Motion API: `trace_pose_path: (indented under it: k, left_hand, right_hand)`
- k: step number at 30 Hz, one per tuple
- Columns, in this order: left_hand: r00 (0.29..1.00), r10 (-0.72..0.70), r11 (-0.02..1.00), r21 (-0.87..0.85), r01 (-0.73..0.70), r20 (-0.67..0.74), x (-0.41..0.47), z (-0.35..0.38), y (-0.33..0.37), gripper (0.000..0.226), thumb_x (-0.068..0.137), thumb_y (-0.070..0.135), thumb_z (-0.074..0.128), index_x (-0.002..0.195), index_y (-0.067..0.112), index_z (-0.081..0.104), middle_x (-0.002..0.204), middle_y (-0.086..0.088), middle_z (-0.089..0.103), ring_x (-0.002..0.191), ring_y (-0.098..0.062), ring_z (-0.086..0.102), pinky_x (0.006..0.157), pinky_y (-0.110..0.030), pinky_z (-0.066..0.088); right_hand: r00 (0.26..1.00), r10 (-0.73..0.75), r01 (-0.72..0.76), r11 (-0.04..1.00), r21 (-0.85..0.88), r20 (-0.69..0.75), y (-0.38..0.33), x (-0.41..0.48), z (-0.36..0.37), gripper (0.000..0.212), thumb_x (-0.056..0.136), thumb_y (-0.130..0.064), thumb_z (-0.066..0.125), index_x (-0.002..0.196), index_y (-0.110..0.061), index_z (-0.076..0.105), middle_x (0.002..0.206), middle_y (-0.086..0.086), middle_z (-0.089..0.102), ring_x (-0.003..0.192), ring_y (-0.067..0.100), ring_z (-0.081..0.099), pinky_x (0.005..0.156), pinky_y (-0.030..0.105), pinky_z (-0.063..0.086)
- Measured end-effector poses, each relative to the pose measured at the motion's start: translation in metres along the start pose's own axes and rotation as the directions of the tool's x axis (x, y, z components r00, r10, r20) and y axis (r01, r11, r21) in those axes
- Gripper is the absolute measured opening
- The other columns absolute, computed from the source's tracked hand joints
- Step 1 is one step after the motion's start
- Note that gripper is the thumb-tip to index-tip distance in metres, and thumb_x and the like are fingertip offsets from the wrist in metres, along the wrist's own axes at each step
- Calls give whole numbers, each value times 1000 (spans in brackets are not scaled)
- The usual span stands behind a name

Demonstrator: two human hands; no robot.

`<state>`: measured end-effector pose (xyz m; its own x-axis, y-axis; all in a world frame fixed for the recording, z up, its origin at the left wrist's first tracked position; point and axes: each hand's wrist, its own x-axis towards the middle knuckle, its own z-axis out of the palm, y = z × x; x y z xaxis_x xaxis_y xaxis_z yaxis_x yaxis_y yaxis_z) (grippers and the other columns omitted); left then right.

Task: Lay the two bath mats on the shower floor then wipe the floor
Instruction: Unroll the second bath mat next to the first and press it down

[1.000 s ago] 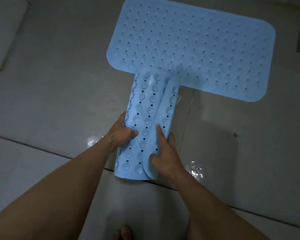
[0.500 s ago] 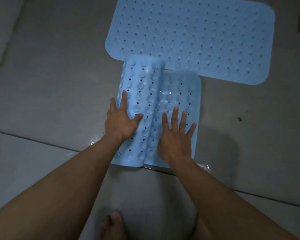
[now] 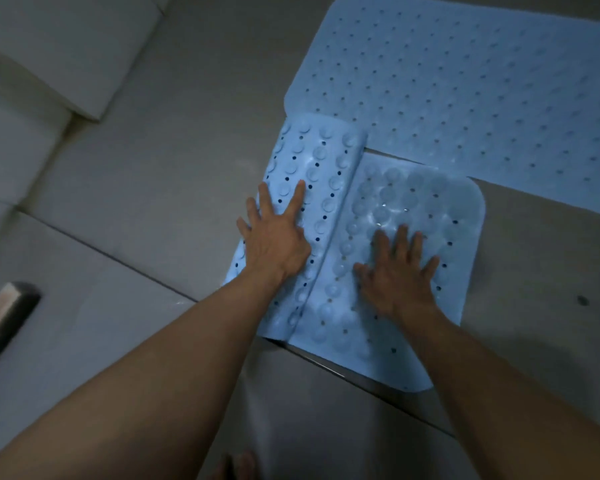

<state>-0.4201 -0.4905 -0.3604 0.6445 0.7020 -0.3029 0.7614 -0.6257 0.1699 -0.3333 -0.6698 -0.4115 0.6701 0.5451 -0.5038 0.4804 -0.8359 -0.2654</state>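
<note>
Unrolling the second bath mat [image 3: 413, 216] on the shower floor [image 3: 153, 188], I press my right hand [image 3: 395, 275] flat and spread on its laid part, while my left hand [image 3: 274, 237] lies open on the curled roll to the left; neither grip holds anything. The rubber looks soft, floppy and wet-slick, so I judge pushing the roll by its crown works best. The first bath mat [image 3: 465, 81] lies flat at the far right, its edge touching the roll's far end. Bare floor opens leftward toward the white step [image 3: 49, 53].

Bare floor [image 3: 160, 188] left of mat [image 3: 416, 209]
</note>
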Motion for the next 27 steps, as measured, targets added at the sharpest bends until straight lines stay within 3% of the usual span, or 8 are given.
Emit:
trace_pose_path:
  k: [3,5,7,11,18,21,24,27]
  left_hand:
    - [1000,7,1000,9,-7,-4,9,0,-1,68,98,53,39,158,40,8,167,-10,-10,152,-40,-3,118,-65,6]
    - [1000,9,999,33,-9,2,15,6,-4,88,88,77,37,159,39,0,167,-10,-13,151,-40,-7,117,-65,3]
    - [999,37,997,74,-36,-23,20,13,-8,101,80,85,40,158,41,-6,166,-11,-14,151,-42,-6,117,-67,5]
    - [995,50,997,56,-46,-87,23,16,-19,99,80,85,41,157,43,-5,167,-10,-9,151,-41,0,118,-64,11]
    - [995,92,992,-88,-95,-36,29,-1,-24,101,81,78,52,157,44,-6,167,-10,-2,151,-37,12,118,-58,23]
    - [990,112,989,-85,-119,-82,31,-6,-22,86,91,59,54,158,41,3,166,-12,7,148,-39,21,116,-55,30]
    - [985,148,988,-32,-152,-90,33,-7,-21,67,98,33,46,157,42,17,165,-11,15,144,-44,27,112,-58,33]
    - [989,149,989,22,-149,-22,26,-2,-24,59,100,54,39,155,42,24,167,-6,10,150,-41,11,117,-62,23]
  right_hand:
    - [1000,12,-11,1000,-8,20,-2,2,8,84,93,-74,20,152,-36,-25,161,11,-30,147,36,-26,112,70,-11]
    - [999,35,-36,999,-16,-23,-11,2,16,94,81,-89,12,149,-39,-30,157,14,-37,144,39,-33,105,72,-20]
    - [995,68,-69,997,-16,-78,-15,4,23,102,73,-96,8,149,-39,-31,156,15,-38,143,39,-35,101,75,-23]
    - [982,74,-78,997,-21,-175,-13,4,31,104,72,-96,12,153,-39,-20,160,14,-30,146,37,-30,105,74,-16]
    - [981,155,-154,988,18,-119,15,-10,18,108,69,-97,22,155,-42,-13,162,12,-27,147,37,-28,107,75,-12]
    - [971,213,-214,977,2,-106,34,-24,13,106,73,-94,27,155,-40,-13,161,13,-28,147,38,-27,108,74,-14]
    - [970,210,-213,977,-12,-119,28,-27,10,96,86,-79,33,156,-34,-15,160,13,-30,147,38,-26,110,73,-10]
    - [987,136,-135,991,16,-90,6,-29,15,81,95,-69,29,156,-37,-14,160,9,-31,148,36,-25,110,74,-6]
